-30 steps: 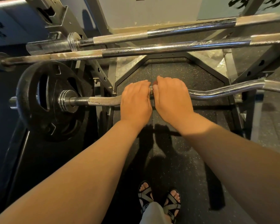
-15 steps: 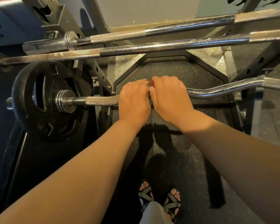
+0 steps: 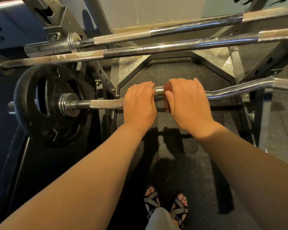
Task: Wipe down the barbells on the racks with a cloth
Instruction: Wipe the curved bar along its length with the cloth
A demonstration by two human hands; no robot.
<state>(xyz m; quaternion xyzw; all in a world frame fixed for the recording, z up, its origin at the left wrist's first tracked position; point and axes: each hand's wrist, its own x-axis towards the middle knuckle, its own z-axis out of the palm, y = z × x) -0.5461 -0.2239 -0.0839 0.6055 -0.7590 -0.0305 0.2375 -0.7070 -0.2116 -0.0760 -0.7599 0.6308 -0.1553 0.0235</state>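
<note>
Hands are sliding apart: a second ago they were touching side by side, now a short bare stretch of the curl bar (image 3: 105,103) is showing between them. My right hand (image 3: 188,103) is moving rightward, and the cloth (image 3: 167,87) is now peeking out at its thumb side.

My left hand (image 3: 140,103) is gripping the curl bar, fingers curling over the top, palm down. My right hand is gripping the cloth round the same bar, fingers curling over, thumb in front. The cloth is reddish brown, wrapping the bar's middle bend, with one end hanging just below the bar beside my thumb. Most of it is hiding under my palm.

The curl bar is lying across the rack (image 3: 100,70), running left to right. A black plate (image 3: 45,103) is sitting on its left sleeve, well left of my left hand. Two straight bars (image 3: 173,47) are resting higher up and farther back, not touching my hands.

I am standing on the speckled floor (image 3: 173,163) in sandals (image 3: 150,203), feet showing low between my forearms.
</note>
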